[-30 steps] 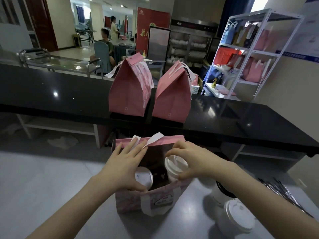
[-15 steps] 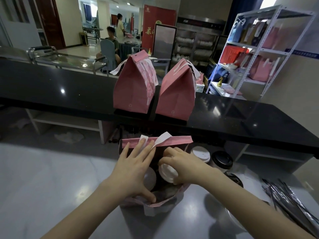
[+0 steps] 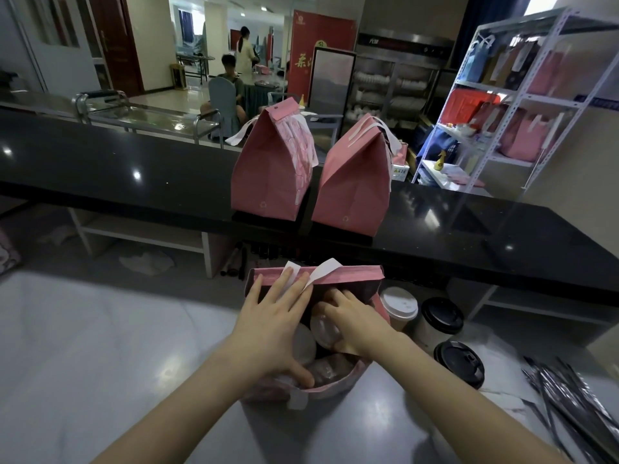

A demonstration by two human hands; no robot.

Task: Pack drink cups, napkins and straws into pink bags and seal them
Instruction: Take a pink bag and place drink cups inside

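While the open pink bag (image 3: 348, 274) stands around the middle of the grey worktop (image 3: 134, 346), between its near edge and the raised black counter (image 3: 134, 175), we have two lidded cups down inside it: one cup (image 3: 326, 329) under our right hand and a second cup (image 3: 303, 343) half hidden by our left.

We judge the bag to be thin paper, light and easily creased, its walls soft enough to cave in under a careless push. The cups probably make it bottom-heavy, and their push-on lids may pop if squeezed. We would hold a cup by its body just below the lid, and the bag by its folded top band or its white handle strips (image 3: 323, 271).

Our left hand (image 3: 271, 329) lies flat across the bag's mouth, fingers straight and spread against the far rim, thumb pressing the near rim, so the opening is held wide. Our right hand (image 3: 355, 318) reaches in from the right, wrist bent down, fingers curled over the far side of the cup's lid and gripping it.

Just right of the bag stand a white-lidded cup (image 3: 400, 304) and two black-lidded cups (image 3: 442, 316). Wrapped straws (image 3: 576, 396) lie towards the worktop's right edge. Two sealed pink bags (image 3: 271, 172) stand on the counter's front edge.
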